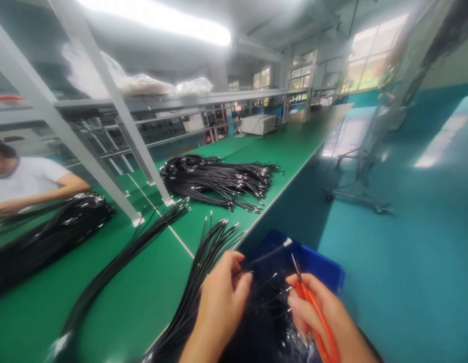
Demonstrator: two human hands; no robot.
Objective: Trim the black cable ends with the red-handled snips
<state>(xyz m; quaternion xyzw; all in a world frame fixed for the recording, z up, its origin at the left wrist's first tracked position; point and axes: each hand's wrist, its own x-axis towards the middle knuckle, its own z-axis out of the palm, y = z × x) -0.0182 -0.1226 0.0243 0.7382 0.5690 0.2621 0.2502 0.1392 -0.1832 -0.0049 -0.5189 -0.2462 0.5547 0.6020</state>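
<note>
My left hand (223, 295) is closed, its fingers curled around a thin black cable (269, 253) whose white end points up to the right. In my right hand (320, 307) is a pair of orange-handled scissors (313, 302), blades upward and seemingly together. Beside my left hand, a bundle of black cables (198, 272) lies along the table edge. Below both hands, a blue bin (324, 267) contains more dark cables and some clear plastic, partly hidden by my hands.
A large pile of black cables (218, 179) lies farther up the green table (135, 302). Another bundle (131, 247) curves at left. White rack posts (93, 156) stand on the table. A person (33, 181) handles cables across it. A wheeled stand (358, 171) is on the floor at right.
</note>
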